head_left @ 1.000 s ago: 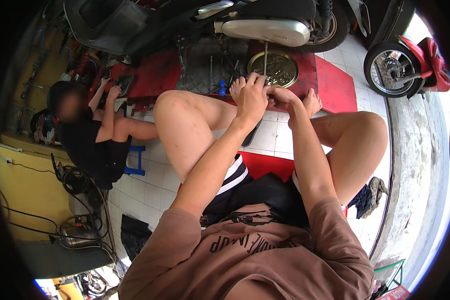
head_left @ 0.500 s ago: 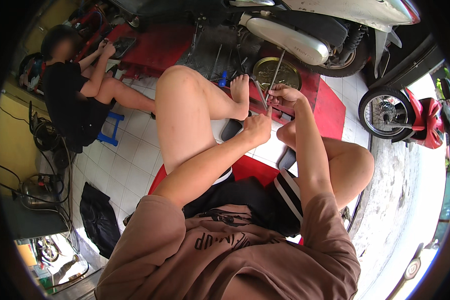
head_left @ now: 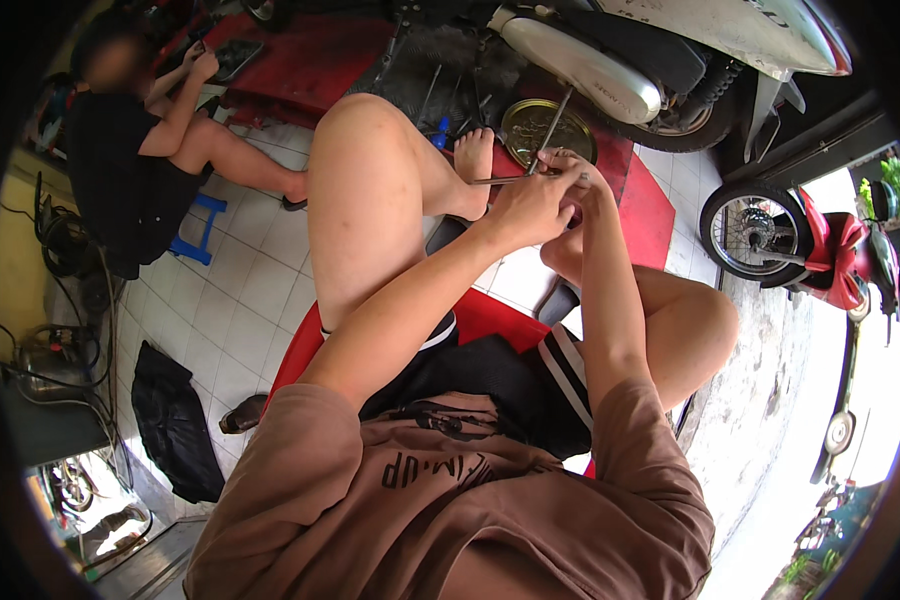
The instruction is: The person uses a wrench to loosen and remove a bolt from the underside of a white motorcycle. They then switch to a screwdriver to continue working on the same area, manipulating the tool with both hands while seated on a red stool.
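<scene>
Both my hands meet in front of my knees, above the red platform. A long thin metal rod with a crossbar, which looks like a T-handle wrench, is between them. Its shaft points up and away toward the motorbike, over the round tray; the crossbar sticks out to the left. My right hand is closed around the wrench near where shaft and bar meet. My left hand is closed too, its fingers overlapping the right hand at the bar. The fingertips are partly hidden by each other.
A round golden tray lies on the red platform below a motorbike. A blue-handled tool is by my bare foot. A person sits at the left. A red motorbike stands at the right.
My left hand has moved right and up onto the wrench, its stretched index finger now curled in. The crossbar has turned to lie nearly level. The view has shifted slightly.
</scene>
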The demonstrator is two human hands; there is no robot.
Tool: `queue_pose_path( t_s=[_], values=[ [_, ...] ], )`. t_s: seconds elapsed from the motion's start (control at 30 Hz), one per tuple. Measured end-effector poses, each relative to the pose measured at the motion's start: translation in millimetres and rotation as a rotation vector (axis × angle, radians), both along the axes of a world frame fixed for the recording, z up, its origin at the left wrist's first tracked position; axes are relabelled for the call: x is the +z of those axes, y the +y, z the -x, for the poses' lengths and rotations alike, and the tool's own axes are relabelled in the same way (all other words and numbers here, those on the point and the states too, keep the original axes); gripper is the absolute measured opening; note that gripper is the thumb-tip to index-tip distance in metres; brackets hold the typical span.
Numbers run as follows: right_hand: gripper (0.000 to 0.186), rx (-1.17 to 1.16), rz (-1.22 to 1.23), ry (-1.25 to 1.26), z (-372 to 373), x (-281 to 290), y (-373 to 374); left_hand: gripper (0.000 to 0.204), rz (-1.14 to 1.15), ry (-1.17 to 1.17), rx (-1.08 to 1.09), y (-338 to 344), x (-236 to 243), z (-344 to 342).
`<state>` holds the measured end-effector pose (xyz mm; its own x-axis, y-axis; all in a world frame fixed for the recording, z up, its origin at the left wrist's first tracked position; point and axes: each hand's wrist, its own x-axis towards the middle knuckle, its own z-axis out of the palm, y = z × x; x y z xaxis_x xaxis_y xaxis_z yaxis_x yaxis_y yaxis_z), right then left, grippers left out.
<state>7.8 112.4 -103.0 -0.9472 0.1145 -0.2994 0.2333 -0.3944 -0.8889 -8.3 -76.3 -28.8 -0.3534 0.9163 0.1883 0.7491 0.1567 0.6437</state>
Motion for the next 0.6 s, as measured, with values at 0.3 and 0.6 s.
queue_pose_path(
  t_s=[0.3, 0.6],
  values=[
    [0.013, -0.029, 0.161, 0.023, -6, -7, 23, 0.073, 0.601, 0.008, 0.297, 10, -23, 14],
    [0.011, -0.017, 0.235, 0.048, 0, -2, 25, 0.067, 0.585, 0.149, 0.142, -4, -22, -2]
  ],
)
